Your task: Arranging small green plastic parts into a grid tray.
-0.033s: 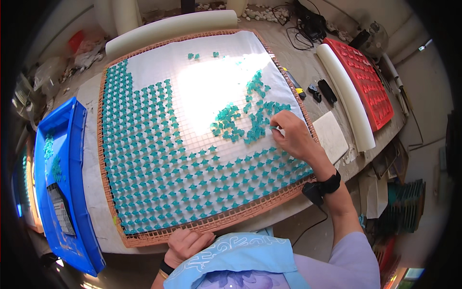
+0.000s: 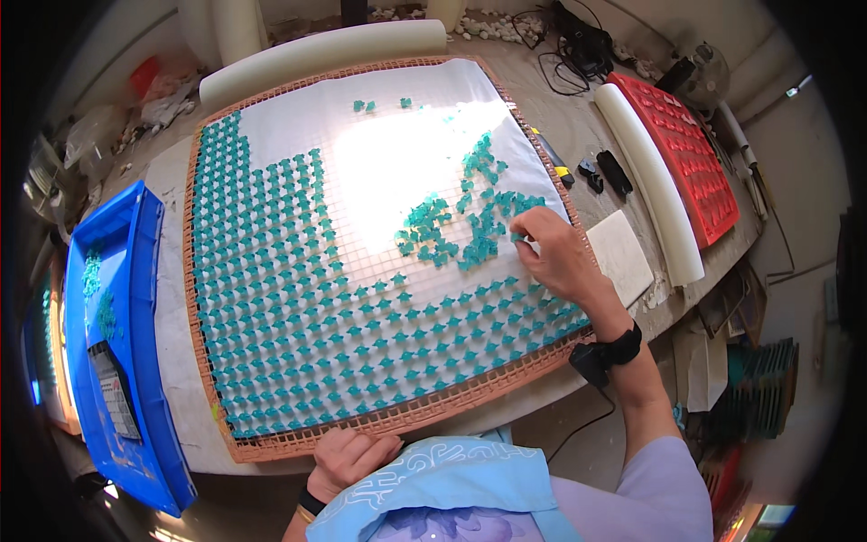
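Note:
A brown lattice-rimmed tray (image 2: 361,420) lies before me, lined with white gridded sheeting (image 2: 293,113). Small teal flower-like pieces (image 2: 271,298) stand in rows along its left and near sides. More teal pieces (image 2: 479,239) lie in a loose heap right of the middle. Just right of that heap, my right hand (image 2: 553,253) pinches a small teal piece between thumb and forefinger, partly hidden by the fingertips. My left hand (image 2: 350,461) rests with curled fingers at the tray's near edge; nothing shows in it.
At the left stands a blue bin (image 2: 144,379) with small teal bits inside. White rolls (image 2: 325,59) lie behind and right of the tray. Farther right is a red tray (image 2: 677,154). A yellow-and-black tool (image 2: 562,172) and a white tile (image 2: 619,257) lie beside the tray.
My right hand has shifted very slightly to the right, still pinching. My left hand and the teal pieces on the sheeting look the same.

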Motion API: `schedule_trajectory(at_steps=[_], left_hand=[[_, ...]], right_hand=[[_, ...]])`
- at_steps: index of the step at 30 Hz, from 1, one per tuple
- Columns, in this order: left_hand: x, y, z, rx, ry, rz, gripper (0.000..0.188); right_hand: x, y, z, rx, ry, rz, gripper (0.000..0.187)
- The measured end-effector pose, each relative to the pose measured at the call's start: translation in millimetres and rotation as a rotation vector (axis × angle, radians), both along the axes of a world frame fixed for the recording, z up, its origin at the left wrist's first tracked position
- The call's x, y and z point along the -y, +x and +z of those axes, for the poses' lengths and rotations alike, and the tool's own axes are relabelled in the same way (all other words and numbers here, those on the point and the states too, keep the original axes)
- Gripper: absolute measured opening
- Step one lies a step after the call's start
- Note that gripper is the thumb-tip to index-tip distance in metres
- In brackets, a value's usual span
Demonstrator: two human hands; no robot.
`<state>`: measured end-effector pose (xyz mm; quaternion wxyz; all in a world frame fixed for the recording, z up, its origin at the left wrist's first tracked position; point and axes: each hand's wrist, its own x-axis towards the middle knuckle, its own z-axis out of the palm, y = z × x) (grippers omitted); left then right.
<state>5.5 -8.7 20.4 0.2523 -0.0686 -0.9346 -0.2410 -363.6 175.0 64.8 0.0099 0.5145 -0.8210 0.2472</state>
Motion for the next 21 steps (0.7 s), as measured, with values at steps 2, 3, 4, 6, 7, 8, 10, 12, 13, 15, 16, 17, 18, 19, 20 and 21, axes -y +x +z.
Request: schedule_trajectory(at_steps=[2,3,4,6,7,8,10,12,13,15,16,17,18,19,20,21], left_hand=[[-1,0,-1,-0.016,0.000,0.021,0.010],[-2,0,-1,-0.031,0.002,0.033,0.010],[-3,-1,0,-0.034,0.005,0.035,0.010],[-4,-2,3,-0.014,0.006,0.055,0.011],[-6,-1,1,-0.020,0.014,0.069,0.011],[-7,-1,2,-0.022,0.016,0.076,0.011],[-7,-2,5,0.005,0.004,0.092,0.011],[-7,-1,3,0.002,0.009,0.102,0.011],[-8,0,2,0.003,0.013,0.107,0.011],[-8,0,2,0.001,0.016,0.113,0.011],[-8,-1,2,0.001,0.019,0.114,0.011],[-8,-1,1,0.000,0.020,0.115,0.011],[-8,-1,0,0.000,0.014,0.112,0.011],[-8,-2,0,0.000,0.008,0.109,0.011],[-8,-2,0,0.002,0.008,0.108,0.011],[-9,-2,0,0.004,0.012,0.112,0.011]], right_hand=[[-9,-3,6,-0.019,0.011,-0.053,0.018],[-13,-5,10,-0.027,0.019,-0.018,0.017],[-17,-7,9,-0.031,0.022,-0.016,0.017],[-23,-12,3,-0.061,0.062,0.053,0.015],[-26,-12,2,-0.063,0.064,0.060,0.015],[-30,-9,1,-0.011,0.056,0.084,0.016],[-35,-6,3,0.037,0.049,0.114,0.016],[-40,-4,10,0.170,0.054,0.090,0.016],[-39,-1,13,0.168,0.055,0.094,0.016],[-37,7,19,0.231,-0.009,-0.046,0.016],[-38,7,19,0.229,-0.009,-0.045,0.016],[-39,7,18,0.212,0.024,-0.103,0.016],[-40,7,17,0.196,0.057,-0.163,0.018],[-40,6,15,0.196,0.057,-0.164,0.018],[-41,5,11,0.199,0.084,-0.182,0.019],[-41,4,9,0.204,0.113,-0.200,0.021]])
